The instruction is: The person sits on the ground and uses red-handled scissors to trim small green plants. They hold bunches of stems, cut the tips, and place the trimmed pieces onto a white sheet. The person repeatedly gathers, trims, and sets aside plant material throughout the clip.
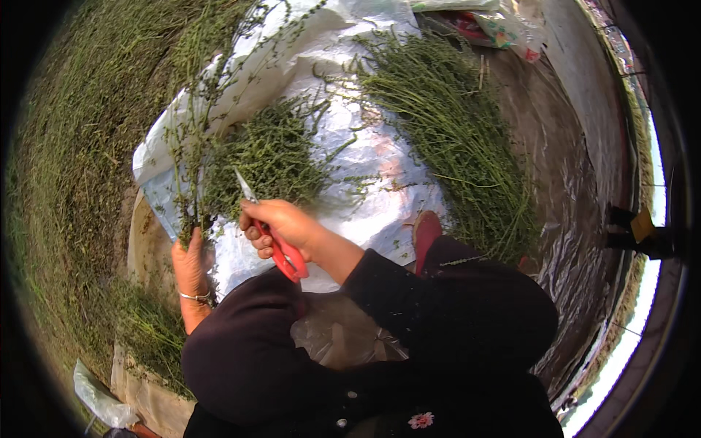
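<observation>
My left hand [190, 265], with a bangle at the wrist, grips the lower stems of an upright bunch of green seeded stalks [191, 159]. Red-handled scissors [285, 254] are in my right hand [276, 227], their pointed metal blades looking closed and directed up and to the left. Just beyond the blades lies a heap of cut green plant tops [274, 159] on a white plastic sheet [350, 219]. A larger pile of long green stalks [454, 137] rests along the sheet's right side.
Cut stalks [82, 164] cover the ground at left. Another small bunch [153, 334] lies beside my left knee. Brownish plastic film [564, 191] stretches along the right. Printed plastic bags [493, 27] lie at the top, and a clear plastic bag [101, 397] at bottom left. My red shoe [426, 235] touches the sheet.
</observation>
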Available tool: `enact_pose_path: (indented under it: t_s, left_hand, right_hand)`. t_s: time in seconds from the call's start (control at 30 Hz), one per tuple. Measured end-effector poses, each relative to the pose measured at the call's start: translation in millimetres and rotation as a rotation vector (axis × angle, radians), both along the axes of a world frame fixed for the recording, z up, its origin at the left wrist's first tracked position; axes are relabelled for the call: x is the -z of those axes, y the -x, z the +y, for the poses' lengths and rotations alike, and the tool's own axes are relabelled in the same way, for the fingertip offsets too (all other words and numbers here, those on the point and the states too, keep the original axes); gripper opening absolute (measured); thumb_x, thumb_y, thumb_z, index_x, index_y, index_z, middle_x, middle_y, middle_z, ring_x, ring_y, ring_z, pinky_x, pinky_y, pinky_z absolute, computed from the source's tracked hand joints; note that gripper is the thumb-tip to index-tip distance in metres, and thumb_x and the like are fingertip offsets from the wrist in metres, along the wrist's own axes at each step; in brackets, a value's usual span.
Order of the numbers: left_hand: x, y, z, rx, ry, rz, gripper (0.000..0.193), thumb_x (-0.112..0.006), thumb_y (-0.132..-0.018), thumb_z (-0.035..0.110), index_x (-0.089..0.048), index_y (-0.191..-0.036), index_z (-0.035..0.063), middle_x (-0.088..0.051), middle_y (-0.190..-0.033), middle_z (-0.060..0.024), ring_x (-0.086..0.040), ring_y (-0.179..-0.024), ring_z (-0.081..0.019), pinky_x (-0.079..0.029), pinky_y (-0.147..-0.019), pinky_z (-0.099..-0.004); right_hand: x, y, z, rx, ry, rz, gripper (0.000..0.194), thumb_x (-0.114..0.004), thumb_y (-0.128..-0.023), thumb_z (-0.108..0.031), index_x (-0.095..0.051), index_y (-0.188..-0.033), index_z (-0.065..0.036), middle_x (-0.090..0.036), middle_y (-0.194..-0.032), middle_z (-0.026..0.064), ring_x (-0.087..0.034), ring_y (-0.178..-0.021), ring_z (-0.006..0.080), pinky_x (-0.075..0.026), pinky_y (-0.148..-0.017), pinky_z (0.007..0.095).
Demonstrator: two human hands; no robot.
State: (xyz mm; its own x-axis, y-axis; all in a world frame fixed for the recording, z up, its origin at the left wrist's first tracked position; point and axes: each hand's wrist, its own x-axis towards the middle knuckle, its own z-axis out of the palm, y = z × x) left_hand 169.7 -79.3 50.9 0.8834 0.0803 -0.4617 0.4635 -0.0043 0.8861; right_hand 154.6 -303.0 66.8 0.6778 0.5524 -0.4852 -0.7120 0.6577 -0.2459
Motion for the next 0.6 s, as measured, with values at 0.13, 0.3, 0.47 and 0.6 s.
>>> enact_pose_path:
  t_s: [0.13, 0.3, 0.47, 0.6]
  left_hand:
    - [10.6, -0.1, -10.1, 0.011, 0.007, -0.082, 0.021, -0.063, -0.091, 0.025, -0.051, -0.078, 0.0139, -0.042, -0.055, 0.0086, -0.033, -0.040, -0.0027, -0.022, -0.037, -0.0213]
    - [-7.4, -1.7, -24.2, 0.104, 0.111, -0.216, 0.028, -0.063, -0.091, 0.031, -0.044, -0.077, 0.0168, -0.038, -0.058, 0.0081, -0.034, -0.043, -0.0031, -0.027, -0.039, -0.0204]
    - [-52.6, -3.6, -27.6, 0.229, 0.156, -0.392, 0.025, -0.062, -0.092, 0.031, -0.047, -0.079, 0.0161, -0.039, -0.059, 0.0092, -0.031, -0.044, -0.0023, -0.022, -0.039, -0.0200]
    - [-89.3, 22.9, -35.5, 0.371, 0.267, -0.430, 0.023, -0.059, -0.094, 0.029, -0.048, -0.079, 0.0162, -0.037, -0.056, 0.0103, -0.029, -0.041, -0.0018, -0.019, -0.038, -0.0208]
  right_hand:
    - [-15.1, 9.8, -7.3, 0.011, 0.218, -0.038, 0.035, -0.051, -0.095, -0.037, -0.051, -0.077, -0.007, -0.044, -0.062, -0.0009, -0.038, -0.046, 0.0075, -0.037, -0.042, 0.0261]
    - [-59.5, 41.1, -31.0, 0.106, 0.552, -0.218, 0.024, -0.059, -0.086, -0.028, -0.053, -0.078, -0.006, -0.047, -0.061, -0.0001, -0.045, -0.042, 0.0106, -0.041, -0.039, 0.0291]
    - [-126.2, 38.2, -24.3, 0.283, 0.600, -0.421, 0.024, -0.066, -0.081, -0.027, -0.050, -0.077, -0.010, -0.049, -0.057, 0.0006, -0.047, -0.039, 0.0111, -0.041, -0.037, 0.0288]
    - [-170.9, 34.9, -21.2, 0.378, 0.651, -0.463, 0.028, -0.070, -0.080, -0.029, -0.052, -0.083, -0.008, -0.048, -0.057, 0.0004, -0.046, -0.041, 0.0116, -0.039, -0.038, 0.0289]
